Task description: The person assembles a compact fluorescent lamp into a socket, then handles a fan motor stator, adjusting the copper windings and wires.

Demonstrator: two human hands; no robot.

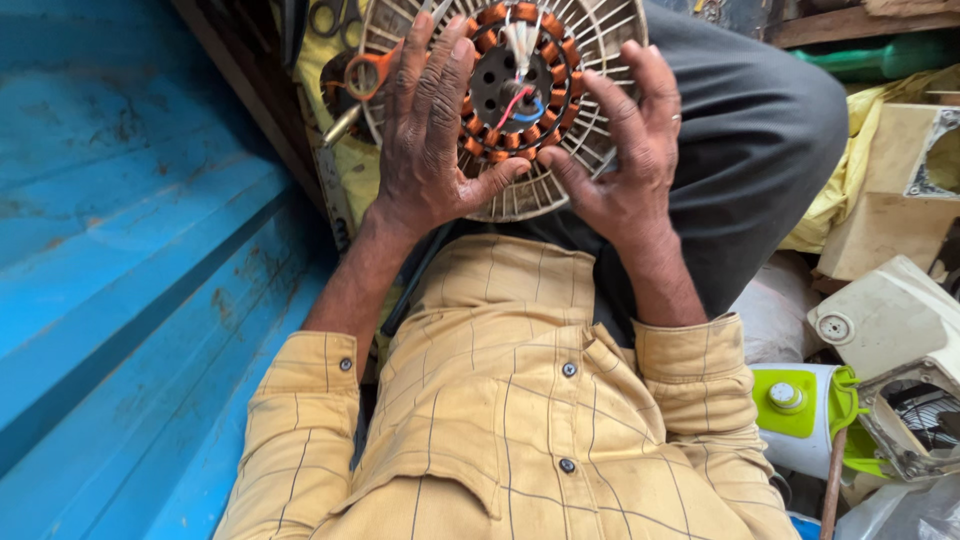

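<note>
The stator [505,85], a round white finned disc with a ring of copper coils around a dark hub, sits at the top centre of the frame, resting on the person's lap against grey trousers [760,150]. The left hand [425,140] lies flat over the stator's left part, fingers spread and pointing toward the top of the frame, thumb pressed against the lower rim; it grips the disc rather than closing into a fist. The right hand [625,165] holds the right and lower edge, fingers curled over the fins, thumb at the lower rim close to the left thumb; a ring shows on one finger. Both hands are clamped on the stator from opposite sides. Red, blue and white wires [520,95] come out of the hub at the centre. Orange-handled scissors [365,70] lie just left of the stator, partly under the left hand's fingers, on yellow cloth [350,170]. The person wears a yellow checked shirt [500,420], filling the lower centre. A blue painted panel [130,250] fills the left of the frame. At the right edge lie cream plastic housings [900,200] and a white container with a green lid [795,410].
</note>
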